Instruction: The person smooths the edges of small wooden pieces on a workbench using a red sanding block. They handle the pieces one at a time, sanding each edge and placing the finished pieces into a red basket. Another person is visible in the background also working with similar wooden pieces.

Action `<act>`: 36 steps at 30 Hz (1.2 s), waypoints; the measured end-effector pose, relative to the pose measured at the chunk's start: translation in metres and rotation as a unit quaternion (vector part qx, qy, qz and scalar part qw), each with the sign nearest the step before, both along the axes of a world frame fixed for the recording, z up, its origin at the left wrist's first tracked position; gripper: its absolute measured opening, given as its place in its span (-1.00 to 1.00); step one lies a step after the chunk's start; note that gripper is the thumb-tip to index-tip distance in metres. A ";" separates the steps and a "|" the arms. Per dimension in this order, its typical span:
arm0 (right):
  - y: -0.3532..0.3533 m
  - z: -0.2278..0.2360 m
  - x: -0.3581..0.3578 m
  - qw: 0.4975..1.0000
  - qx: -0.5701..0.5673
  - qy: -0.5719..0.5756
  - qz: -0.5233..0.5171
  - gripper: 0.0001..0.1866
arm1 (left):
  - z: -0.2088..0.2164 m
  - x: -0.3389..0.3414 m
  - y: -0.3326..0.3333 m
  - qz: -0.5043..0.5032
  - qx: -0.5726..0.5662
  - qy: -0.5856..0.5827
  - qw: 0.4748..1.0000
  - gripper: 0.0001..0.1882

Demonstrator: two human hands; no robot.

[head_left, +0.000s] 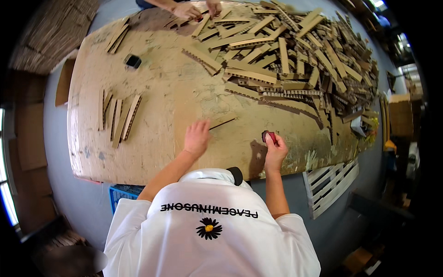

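My left hand [197, 138] rests over the table with its fingers stretched out. Its fingertips are beside the end of a thin cardboard strip [223, 123]; whether they touch it is hard to tell. Held between the fingers and thumb of my right hand [276, 153] is a small dark red block [267, 135], raised a little over the table near its front edge. The block's exact kind is too small to make out. Beyond both hands spreads a large heap of corrugated cardboard strips [258, 76].
Sorted strips [121, 121] lie in a loose group on the worn table [157, 138]'s left side. A dark square container [133, 61] stands farther back. Across the table, a co-worker's hands [187, 11] handle strips. A white pallet [330, 187] sits below the right edge.
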State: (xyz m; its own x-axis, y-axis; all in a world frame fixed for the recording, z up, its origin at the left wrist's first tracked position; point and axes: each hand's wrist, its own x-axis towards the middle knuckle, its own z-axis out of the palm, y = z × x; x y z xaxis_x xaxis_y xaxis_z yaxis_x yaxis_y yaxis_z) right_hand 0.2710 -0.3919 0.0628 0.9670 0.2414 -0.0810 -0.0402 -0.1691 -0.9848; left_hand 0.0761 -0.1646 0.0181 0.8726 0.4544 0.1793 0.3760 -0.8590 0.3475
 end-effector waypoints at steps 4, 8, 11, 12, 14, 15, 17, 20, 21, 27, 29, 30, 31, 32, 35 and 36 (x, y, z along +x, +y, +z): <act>-0.034 -0.007 -0.006 0.998 -0.022 -0.031 -0.050 -0.86 | -0.029 -0.090 0.103 0.086 0.103 -0.021 0.991 -0.57; -0.073 -0.027 -0.007 0.993 -0.007 0.007 -0.114 -0.85 | -0.004 -0.068 0.170 0.180 0.150 0.028 0.972 -0.24; -0.079 -0.026 -0.003 0.991 -0.055 0.015 -0.121 -0.83 | 0.033 0.090 0.121 -0.042 0.092 -0.030 0.994 -0.19; -0.080 -0.019 -0.003 0.992 -0.062 -0.005 -0.113 -0.82 | 0.054 0.141 0.096 -0.059 0.119 0.010 0.991 -0.15; -0.072 0.004 -0.002 0.992 -0.073 -0.051 -0.088 -0.81 | 0.059 0.214 0.078 -0.095 0.153 0.016 0.984 -0.17; -0.070 0.009 -0.002 0.993 -0.059 -0.043 -0.092 -0.81 | 0.063 0.240 0.076 -0.093 0.177 0.052 0.978 -0.18; -0.076 0.004 -0.006 0.994 -0.058 -0.053 -0.078 -0.82 | 0.050 0.269 0.087 -0.113 0.217 0.061 0.968 -0.27; -0.079 0.002 -0.016 0.993 -0.041 -0.016 -0.108 -0.84 | 0.052 0.277 0.103 -0.182 0.223 0.098 0.953 -0.28; -0.077 0.005 -0.018 0.994 -0.041 0.000 -0.106 -0.85 | 0.058 0.268 0.105 -0.202 0.199 0.033 0.958 -0.38; -0.032 0.007 -0.015 0.998 -0.047 -0.050 -0.010 -0.85 | 0.046 0.086 0.064 -0.116 0.086 0.139 0.980 -0.13; -0.002 0.008 -0.010 0.998 -0.040 -0.027 0.035 -0.84 | 0.033 0.040 0.047 -0.085 0.070 0.212 0.971 0.00; 0.013 0.009 -0.010 0.997 -0.036 -0.040 0.059 -0.84 | 0.030 0.028 0.037 -0.078 0.076 0.215 0.970 0.07; 0.026 0.011 -0.008 0.994 -0.033 -0.056 0.086 -0.84 | 0.027 0.020 0.026 -0.067 0.080 0.216 0.971 0.15; 0.039 0.013 -0.006 0.991 -0.030 -0.073 0.112 -0.84 | 0.034 0.018 0.024 -0.071 0.052 0.282 0.955 0.26; 0.075 0.014 -0.004 0.971 -0.019 -0.134 0.197 -0.85 | 0.025 0.003 0.018 -0.031 0.056 0.224 0.973 0.18; 0.084 0.008 0.000 0.960 -0.039 -0.158 0.229 -0.86 | 0.021 -0.001 0.019 -0.019 0.055 0.221 0.974 0.18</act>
